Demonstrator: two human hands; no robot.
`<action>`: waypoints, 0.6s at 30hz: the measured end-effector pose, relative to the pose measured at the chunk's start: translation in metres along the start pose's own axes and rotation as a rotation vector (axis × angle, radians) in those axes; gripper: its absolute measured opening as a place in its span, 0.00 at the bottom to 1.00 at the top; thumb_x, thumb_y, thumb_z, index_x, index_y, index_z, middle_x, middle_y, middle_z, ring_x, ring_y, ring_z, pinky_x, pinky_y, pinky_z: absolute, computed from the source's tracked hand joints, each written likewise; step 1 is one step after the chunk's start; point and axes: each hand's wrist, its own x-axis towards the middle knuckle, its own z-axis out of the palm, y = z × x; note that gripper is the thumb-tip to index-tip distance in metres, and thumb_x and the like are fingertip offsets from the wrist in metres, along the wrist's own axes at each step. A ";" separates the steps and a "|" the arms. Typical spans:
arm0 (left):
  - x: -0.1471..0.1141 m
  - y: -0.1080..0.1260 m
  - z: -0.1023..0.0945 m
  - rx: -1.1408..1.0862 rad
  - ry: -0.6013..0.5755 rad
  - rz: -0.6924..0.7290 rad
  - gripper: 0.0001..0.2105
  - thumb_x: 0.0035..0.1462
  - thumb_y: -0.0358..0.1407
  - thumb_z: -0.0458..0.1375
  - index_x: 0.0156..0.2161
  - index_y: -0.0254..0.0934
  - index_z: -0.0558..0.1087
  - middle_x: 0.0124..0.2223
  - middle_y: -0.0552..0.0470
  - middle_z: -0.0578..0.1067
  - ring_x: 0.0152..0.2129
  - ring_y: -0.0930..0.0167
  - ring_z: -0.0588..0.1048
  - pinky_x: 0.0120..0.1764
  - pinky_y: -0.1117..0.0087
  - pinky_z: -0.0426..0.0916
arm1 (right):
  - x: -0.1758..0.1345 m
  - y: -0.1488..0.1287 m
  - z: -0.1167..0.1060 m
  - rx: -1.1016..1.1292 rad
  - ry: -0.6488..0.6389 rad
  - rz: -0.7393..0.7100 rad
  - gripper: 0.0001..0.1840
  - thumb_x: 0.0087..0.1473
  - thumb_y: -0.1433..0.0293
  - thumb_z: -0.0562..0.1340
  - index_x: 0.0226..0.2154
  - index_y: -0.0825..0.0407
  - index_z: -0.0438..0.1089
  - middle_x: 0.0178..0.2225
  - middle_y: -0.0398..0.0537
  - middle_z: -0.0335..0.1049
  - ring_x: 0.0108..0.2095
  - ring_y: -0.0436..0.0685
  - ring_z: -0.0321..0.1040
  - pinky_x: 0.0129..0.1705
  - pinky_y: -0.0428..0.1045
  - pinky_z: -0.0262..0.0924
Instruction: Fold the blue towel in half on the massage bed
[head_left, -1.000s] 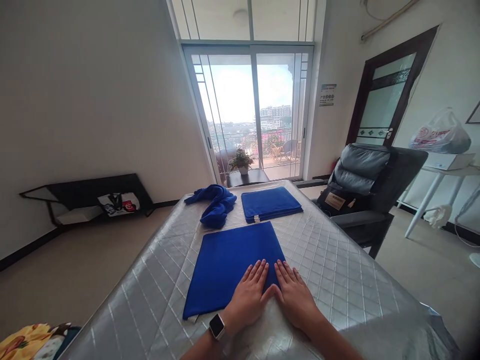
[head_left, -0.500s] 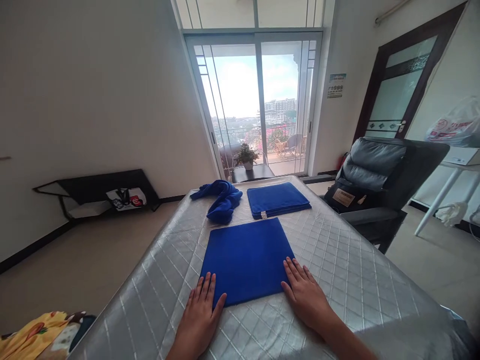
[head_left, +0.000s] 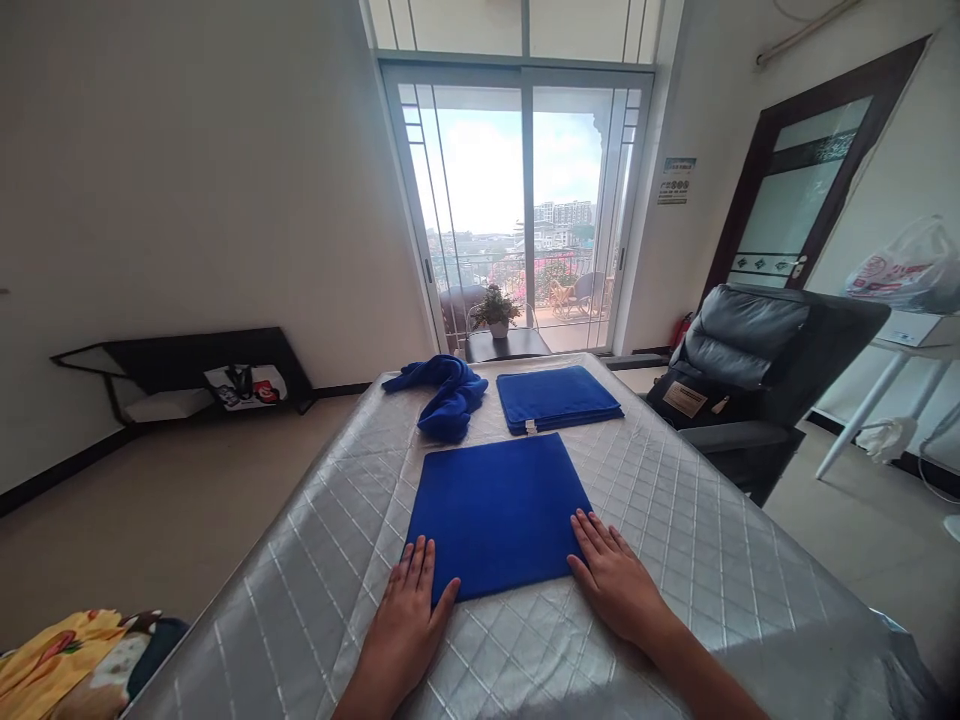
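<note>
A folded blue cloth (head_left: 499,510) lies flat and smooth in front of me on a table with a quilted silver cover (head_left: 652,500). My left hand (head_left: 412,600) rests with straight fingers on its near left corner, the thumb spread apart. On the near right edge lies my right hand (head_left: 611,570), its fingers stretched out flat. Just beyond is a stack of folded blue cloths (head_left: 559,393) with a small white label on its near edge. A crumpled blue cloth (head_left: 450,400) sits to the left of that stack.
A black recliner chair (head_left: 757,350) with a black bag (head_left: 682,395) stands right of the table. Behind the far edge, a potted plant (head_left: 496,312) stands on a small dark table. Yellow patterned fabric (head_left: 56,660) lies at the lower left.
The view has shifted slightly. Both hands stay flat on the folded cloth, and the cloths keep their places.
</note>
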 end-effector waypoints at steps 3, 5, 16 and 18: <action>-0.001 0.000 -0.002 -0.024 -0.004 -0.011 0.40 0.66 0.57 0.38 0.70 0.25 0.50 0.72 0.39 0.49 0.69 0.57 0.48 0.67 0.51 0.52 | -0.001 0.000 -0.002 -0.007 -0.017 0.002 0.35 0.69 0.54 0.41 0.70 0.55 0.41 0.72 0.45 0.33 0.71 0.56 0.30 0.71 0.58 0.32; -0.001 0.000 -0.005 -0.039 -0.017 -0.017 0.40 0.66 0.58 0.37 0.70 0.26 0.49 0.72 0.39 0.47 0.69 0.57 0.48 0.67 0.50 0.52 | -0.001 0.001 -0.005 -0.015 -0.026 -0.001 0.35 0.69 0.53 0.40 0.70 0.55 0.42 0.72 0.46 0.33 0.71 0.57 0.31 0.71 0.58 0.33; -0.003 0.006 -0.014 -0.015 -0.081 -0.043 0.42 0.65 0.59 0.36 0.70 0.25 0.46 0.72 0.40 0.43 0.69 0.58 0.44 0.68 0.51 0.48 | 0.056 -0.008 -0.043 -0.136 0.014 -0.070 0.35 0.69 0.58 0.41 0.70 0.60 0.48 0.71 0.54 0.41 0.71 0.61 0.38 0.69 0.61 0.37; -0.004 0.005 -0.014 -0.021 -0.071 -0.040 0.42 0.65 0.59 0.37 0.70 0.25 0.47 0.72 0.40 0.44 0.69 0.58 0.45 0.68 0.51 0.48 | 0.073 -0.008 -0.038 -0.125 0.052 -0.050 0.35 0.69 0.57 0.40 0.70 0.60 0.46 0.71 0.55 0.39 0.71 0.61 0.36 0.70 0.60 0.35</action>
